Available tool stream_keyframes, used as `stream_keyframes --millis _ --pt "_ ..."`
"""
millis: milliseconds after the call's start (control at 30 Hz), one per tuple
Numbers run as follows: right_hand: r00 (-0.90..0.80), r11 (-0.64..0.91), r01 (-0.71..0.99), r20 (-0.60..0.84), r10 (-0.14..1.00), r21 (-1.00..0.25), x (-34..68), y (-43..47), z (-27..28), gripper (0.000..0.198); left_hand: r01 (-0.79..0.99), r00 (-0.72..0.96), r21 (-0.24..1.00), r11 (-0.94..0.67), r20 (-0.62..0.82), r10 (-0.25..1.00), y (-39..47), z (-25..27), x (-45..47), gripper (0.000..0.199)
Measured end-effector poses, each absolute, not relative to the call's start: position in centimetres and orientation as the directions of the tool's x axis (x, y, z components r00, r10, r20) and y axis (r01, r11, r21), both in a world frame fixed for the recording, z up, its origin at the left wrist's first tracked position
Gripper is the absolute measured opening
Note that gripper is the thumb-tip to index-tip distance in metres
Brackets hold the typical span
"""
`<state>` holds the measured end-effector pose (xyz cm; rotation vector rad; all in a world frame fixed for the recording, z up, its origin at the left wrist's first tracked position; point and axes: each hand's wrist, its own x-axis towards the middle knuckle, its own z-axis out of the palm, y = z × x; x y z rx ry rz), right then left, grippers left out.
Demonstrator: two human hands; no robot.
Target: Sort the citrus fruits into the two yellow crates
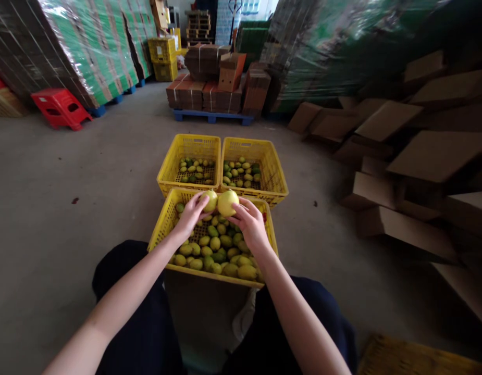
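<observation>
My left hand (193, 212) is closed round a yellow lemon (210, 201). A second, slightly larger-looking lemon (227, 203) is in my right hand (250, 221), fingers curled about its side. The two fruits are held side by side, almost touching, above the near yellow crate (157, 229). Inside that crate lie many yellow and green lemons (214, 244), spread over its slotted floor. Something small and red shows at the crate's right side, too small to name.
Two more yellow crates (188, 139) (277, 166) with some lemons stand behind the near one. Flattened and folded cardboard boxes (412, 224) pile up on the right. Farther back are a blue pallet (211, 115) of cartons, a red stool (61, 107) and wrapped green stacks (92, 47).
</observation>
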<state>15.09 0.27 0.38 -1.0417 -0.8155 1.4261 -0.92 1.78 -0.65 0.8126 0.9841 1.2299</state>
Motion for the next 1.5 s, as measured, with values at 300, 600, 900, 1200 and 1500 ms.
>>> stream_keyframes --millis 300,600,900,1200,1500 --pt "0.014 -0.134 -0.384 -0.151 0.988 -0.913 14.5 -0.3 1.4 0.035 -0.247 0.012 0.962 0.113 -0.114 0.993 0.9 1.4 -0.3 0.040" --pt "0.017 -0.192 -0.498 -0.231 0.973 -0.846 15.1 -2.0 2.1 0.033 -0.182 0.105 0.980 0.082 -0.063 0.992 -0.2 2.8 -1.7 0.047" --pt "-0.044 -0.340 -0.552 -0.381 0.924 -0.761 14.6 -5.0 2.8 0.007 -0.220 0.004 0.941 0.258 -0.263 0.965 -3.1 2.9 -2.0 0.019" --pt "-0.114 -0.471 -0.517 -0.487 0.866 -0.715 13.7 -9.5 1.0 0.015 -0.204 0.186 0.917 0.342 -0.307 0.933 -8.5 1.4 -3.7 0.015" --pt "-0.155 -0.498 -0.489 -0.490 0.858 -0.716 11.8 -12.5 -0.1 0.019 -0.296 0.258 0.830 0.472 -0.407 0.876 -10.1 -2.3 -5.8 0.028"
